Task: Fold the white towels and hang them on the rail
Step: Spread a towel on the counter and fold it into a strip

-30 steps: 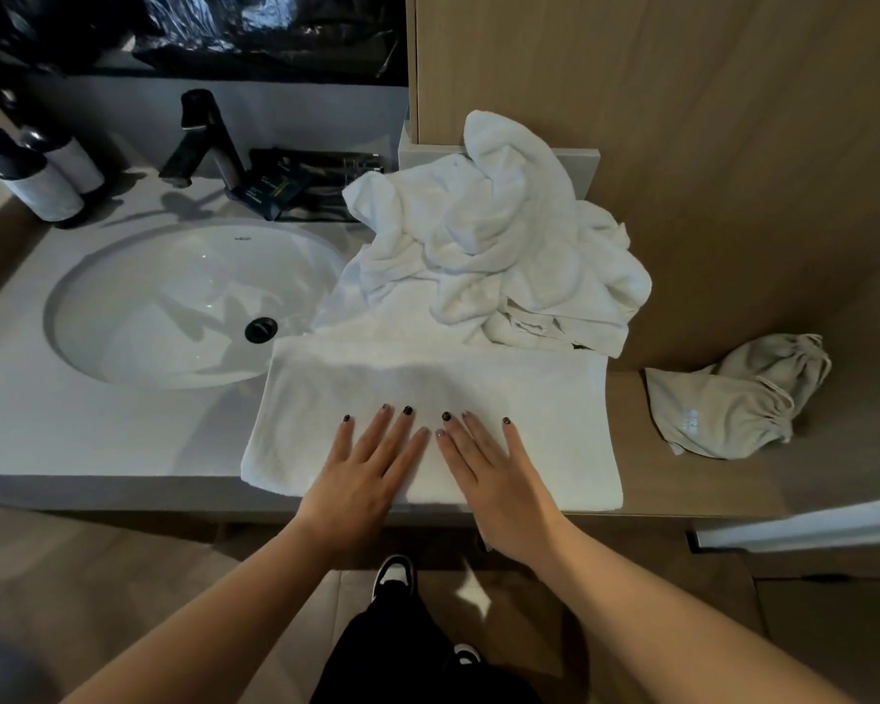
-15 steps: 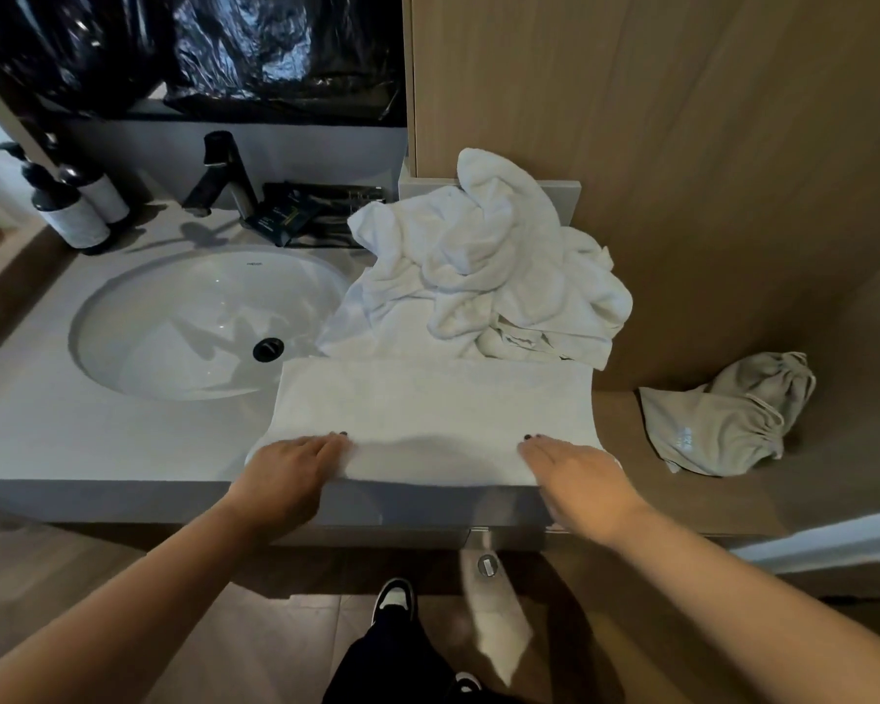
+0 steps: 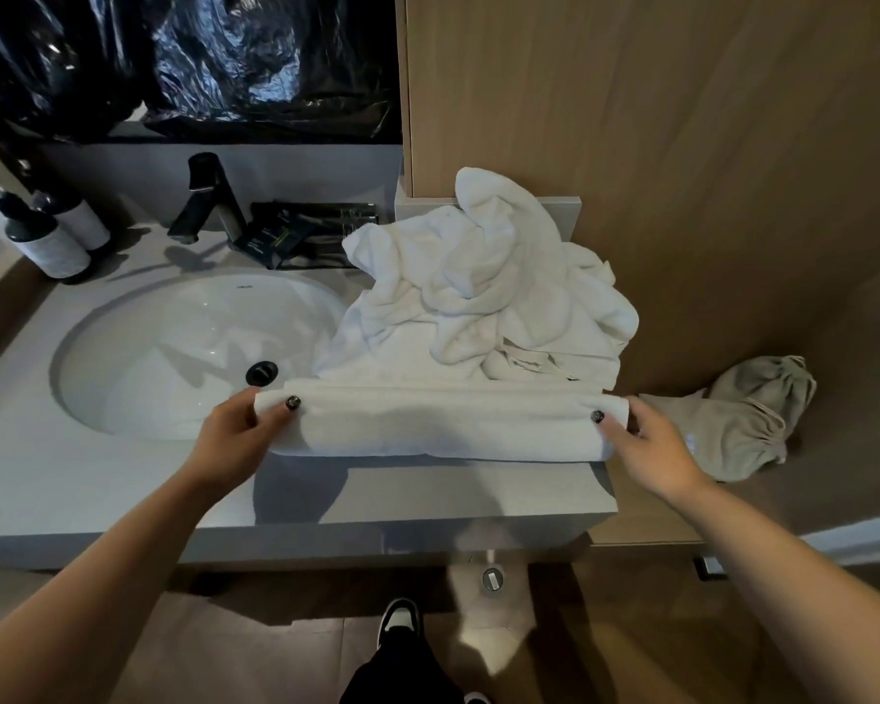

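A white towel (image 3: 438, 421) lies as a long narrow folded strip across the grey counter (image 3: 72, 480), in front of the sink. My left hand (image 3: 237, 434) pinches its left end, thumb on top. My right hand (image 3: 646, 444) pinches its right end the same way. Behind the strip sits a crumpled heap of white towels (image 3: 483, 292) against the wooden wall. No rail is in view.
A white basin (image 3: 189, 348) with a black tap (image 3: 209, 200) is at the left, two pump bottles (image 3: 52, 236) at the far left. A dark packet (image 3: 275, 238) lies behind the basin. A beige drawstring bag (image 3: 742, 414) rests on the wooden shelf at the right.
My hands went from lying flat on the towel's middle to its two near corners, then carried the near edge away from me, folding the towel into a narrower strip.
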A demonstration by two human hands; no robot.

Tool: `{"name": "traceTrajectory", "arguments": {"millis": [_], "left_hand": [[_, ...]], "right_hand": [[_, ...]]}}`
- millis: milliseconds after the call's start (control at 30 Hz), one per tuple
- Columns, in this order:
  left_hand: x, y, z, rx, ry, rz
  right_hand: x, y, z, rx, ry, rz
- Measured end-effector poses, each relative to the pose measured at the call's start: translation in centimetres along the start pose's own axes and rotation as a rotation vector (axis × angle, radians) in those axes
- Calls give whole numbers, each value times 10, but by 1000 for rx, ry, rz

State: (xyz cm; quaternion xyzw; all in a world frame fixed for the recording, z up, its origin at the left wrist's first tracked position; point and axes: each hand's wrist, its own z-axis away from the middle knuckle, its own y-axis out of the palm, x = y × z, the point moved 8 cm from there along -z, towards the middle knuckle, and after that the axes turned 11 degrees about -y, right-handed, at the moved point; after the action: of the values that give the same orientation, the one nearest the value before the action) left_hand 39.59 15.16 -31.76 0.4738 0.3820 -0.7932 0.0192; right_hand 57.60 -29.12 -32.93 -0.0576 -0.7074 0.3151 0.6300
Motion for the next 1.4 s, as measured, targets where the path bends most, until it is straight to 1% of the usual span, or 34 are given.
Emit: {"name": "traceTrajectory", "arguments": {"millis": [67, 167, 233, 367, 500, 567, 600, 633, 700, 733, 767, 800, 833, 867, 900, 933, 1000, 1067, 1200, 1267, 1400], "left_hand": [[1, 6, -8, -33, -21, -35], [-3, 14, -19, -78, -28, -74], [-6, 18, -28, -98, -15, -160], [-5, 31, -43, -57, -5, -332], [-7, 35, -55, -24, 31, -379], [-9, 36, -58, -38, 17, -448], [-13, 35, -57, -69, 23, -497], [-19, 34, -55, -125, 67, -546], [-36, 38, -45, -234, 241, -655], [-45, 44, -39, -259, 338, -695], [-52, 54, -31, -243, 445, -703], [-59, 65, -22, -198, 545, -684], [-65, 77, -13, -137, 630, -649], [-69, 89, -5, -71, 683, -616], [-70, 100, 0, -11, 707, -604], [-69, 108, 2, 37, 708, -621], [-65, 117, -3, 83, 685, -679], [-58, 117, -12, 114, 666, -705], [-50, 113, -18, 163, 709, -765], [-44, 109, -20, 171, 697, -793], [-29, 98, -28, 148, 595, -823]], "right_hand": [[-6, 6, -5, -38, 46, 23], [-12, 12, -12, -110, 102, 133], [-15, 16, -16, -138, 121, 207], [-21, 24, -15, -192, 100, 333], [-26, 30, -16, -226, 101, 380], [-23, 31, -15, -234, 113, 403], [-18, 31, -13, -246, 117, 412], [-12, 31, -12, -279, 115, 436], [13, 30, -10, -392, 32, 603], [33, 37, -9, -434, -69, 703], [54, 50, -10, -432, -218, 756], [75, 72, -12, -369, -393, 757], [92, 101, -13, -251, -549, 725], [106, 132, -12, -104, -665, 705], [115, 160, -11, 28, -747, 718], [119, 181, -12, 124, -784, 746], [117, 202, -20, 222, -746, 782], [111, 206, -26, 251, -703, 812], [94, 203, -24, 344, -668, 887], [90, 200, -23, 356, -665, 897], [76, 185, -21, 338, -646, 917]]}}
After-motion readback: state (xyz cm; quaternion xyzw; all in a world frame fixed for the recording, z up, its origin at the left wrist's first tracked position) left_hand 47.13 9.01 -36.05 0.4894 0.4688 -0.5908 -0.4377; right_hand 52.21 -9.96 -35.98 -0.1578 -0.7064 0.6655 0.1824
